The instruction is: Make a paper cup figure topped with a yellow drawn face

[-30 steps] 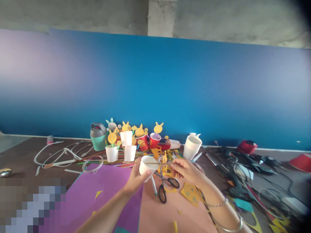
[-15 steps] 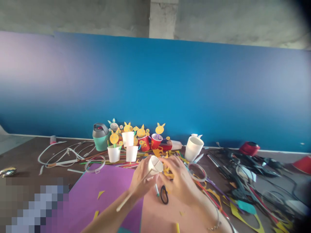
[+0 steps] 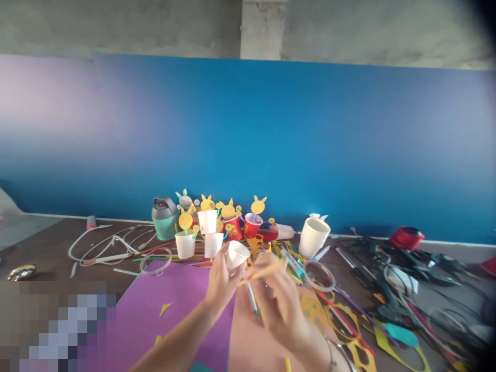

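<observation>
Stick's moved: 0.5 s earlier the tan stick (image 3: 268, 269) trailed down over the left wrist, and now it ran in front of the right hand (image 3: 279, 302), which had swung round nearer the camera. Right fingers looked pinched narrow on that stick, though motion blur hid the exact grip. Its far end sat just below the white cup (image 3: 236, 256); couldn't tell if they touched. Left hand (image 3: 221, 281) had its fingers curled round that cup, tipped with the mouth up toward the camera, above where the purple sheet (image 3: 174, 305) met the salmon sheet (image 3: 259, 351). A white marker (image 3: 251, 298) lay between the 2 hands. Behind them on the bench (image 3: 42, 253) stood 2 red cups (image 3: 253, 227), by some yellow paper faces, and a bigger white container (image 3: 314, 238) was off to the right.
</observation>
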Motion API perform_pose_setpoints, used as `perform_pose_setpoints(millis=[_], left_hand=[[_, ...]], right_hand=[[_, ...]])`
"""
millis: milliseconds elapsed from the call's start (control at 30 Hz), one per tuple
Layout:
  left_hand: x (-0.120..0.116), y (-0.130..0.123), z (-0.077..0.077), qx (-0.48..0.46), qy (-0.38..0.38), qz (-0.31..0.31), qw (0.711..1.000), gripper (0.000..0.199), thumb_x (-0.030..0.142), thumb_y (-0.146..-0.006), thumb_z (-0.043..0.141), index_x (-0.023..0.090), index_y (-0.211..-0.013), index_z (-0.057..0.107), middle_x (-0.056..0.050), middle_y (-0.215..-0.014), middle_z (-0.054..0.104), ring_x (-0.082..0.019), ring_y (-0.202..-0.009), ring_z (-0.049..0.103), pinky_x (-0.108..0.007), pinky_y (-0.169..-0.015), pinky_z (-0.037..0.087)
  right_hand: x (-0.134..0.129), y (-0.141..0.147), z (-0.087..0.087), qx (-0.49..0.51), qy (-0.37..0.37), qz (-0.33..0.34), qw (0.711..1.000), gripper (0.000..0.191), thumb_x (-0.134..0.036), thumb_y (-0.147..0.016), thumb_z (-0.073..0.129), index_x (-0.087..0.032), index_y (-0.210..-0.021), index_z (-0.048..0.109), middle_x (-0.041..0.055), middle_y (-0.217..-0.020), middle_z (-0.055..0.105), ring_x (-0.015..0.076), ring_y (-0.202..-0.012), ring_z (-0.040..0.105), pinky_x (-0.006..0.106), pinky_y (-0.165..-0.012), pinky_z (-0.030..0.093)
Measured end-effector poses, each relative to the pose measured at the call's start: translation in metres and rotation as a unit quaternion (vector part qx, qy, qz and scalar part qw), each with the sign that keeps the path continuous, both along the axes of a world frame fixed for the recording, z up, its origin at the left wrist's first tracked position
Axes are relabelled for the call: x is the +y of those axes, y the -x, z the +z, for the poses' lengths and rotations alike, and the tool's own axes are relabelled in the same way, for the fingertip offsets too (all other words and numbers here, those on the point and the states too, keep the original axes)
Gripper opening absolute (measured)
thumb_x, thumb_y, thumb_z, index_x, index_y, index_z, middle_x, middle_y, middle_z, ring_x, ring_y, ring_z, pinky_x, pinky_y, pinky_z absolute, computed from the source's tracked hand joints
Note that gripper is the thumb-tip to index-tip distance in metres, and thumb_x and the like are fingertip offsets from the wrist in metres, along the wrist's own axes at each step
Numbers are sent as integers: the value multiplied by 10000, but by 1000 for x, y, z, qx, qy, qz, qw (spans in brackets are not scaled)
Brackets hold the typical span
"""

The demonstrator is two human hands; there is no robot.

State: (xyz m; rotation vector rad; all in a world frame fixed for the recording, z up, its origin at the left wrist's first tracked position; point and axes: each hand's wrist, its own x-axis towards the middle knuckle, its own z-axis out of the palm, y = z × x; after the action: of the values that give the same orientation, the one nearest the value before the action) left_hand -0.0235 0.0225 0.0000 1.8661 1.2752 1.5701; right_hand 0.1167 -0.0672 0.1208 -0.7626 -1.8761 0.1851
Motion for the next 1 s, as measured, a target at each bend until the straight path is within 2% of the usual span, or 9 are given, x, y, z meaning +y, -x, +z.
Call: perform_pose_setpoints(millis=[33,100,233,300,400,600,767,1000], left_hand=[[1,1,0,12,2,6,1000,538,347,-825,618,205,-1312,438,-135,-1254,592,-292,-1150,577,-438,-946,484],[3,1,0,29,10,14,999,541,357,-836,614,218,-1317,409,-126,-1267,578,-277,-1162,570,-428,-945,484],[4,0,-3,37,24,3,999,524,358,-820,635,228,-1287,435,-103,-1200,608,-255,-1088,606,-393,-891,507],[5,0,-6,33,26,-10,999,535,338,-796,659,228,-1277,455,-97,-1181,619,-256,-1076,612,-397,-895,503],[6,-1,-10,-1,18,-40,999,552,292,-767,680,227,-1274,472,-97,-1206,617,-262,-1114,598,-408,-938,481],[5,-2,-11,-30,30,-99,994,575,270,-772,682,221,-1301,462,-108,-1245,594,-267,-1146,577,-419,-986,450],[2,-1,-6,-28,40,-125,991,562,276,-795,666,221,-1306,437,-112,-1252,580,-267,-1155,564,-419,-995,436],[-4,-4,3,-63,41,-188,979,517,259,-810,639,225,-1283,434,-103,-1225,585,-256,-1134,573,-405,-988,447]], right_hand=[[5,-8,0,35,28,-37,998,152,-170,-960,400,-208,-938,546,56,-910,610,190,-881,576,316,-784,434],[22,-26,-4,24,72,-88,993,150,-213,-969,409,-210,-924,553,53,-908,628,190,-850,590,305,-759,438],[61,-65,-19,-116,66,-183,974,171,-186,-948,432,-202,-1022,585,61,-965,673,212,-912,603,333,-821,407],[74,-77,-27,-191,81,-207,956,212,-119,-917,430,-201,-986,613,52,-937,683,205,-887,609,332,-819,394],[82,-82,-37,-248,106,-234,934,266,-49,-864,440,-203,-917,651,42,-896,698,198,-902,619,329,-839,373],[80,-73,-41,-287,124,-236,920,315,-33,-853,438,-216,-919,687,42,-918,706,198,-928,625,353,-878,335],[80,-70,-40,-258,134,-189,938,308,-50,-867,434,-211,-902,694,36,-908,698,189,-921,614,327,-868,370],[85,-71,-53,-227,148,-169,948,310,-39,-832,454,-206,-922,700,55,-957,697,203,-921,611,310,-854,414]])
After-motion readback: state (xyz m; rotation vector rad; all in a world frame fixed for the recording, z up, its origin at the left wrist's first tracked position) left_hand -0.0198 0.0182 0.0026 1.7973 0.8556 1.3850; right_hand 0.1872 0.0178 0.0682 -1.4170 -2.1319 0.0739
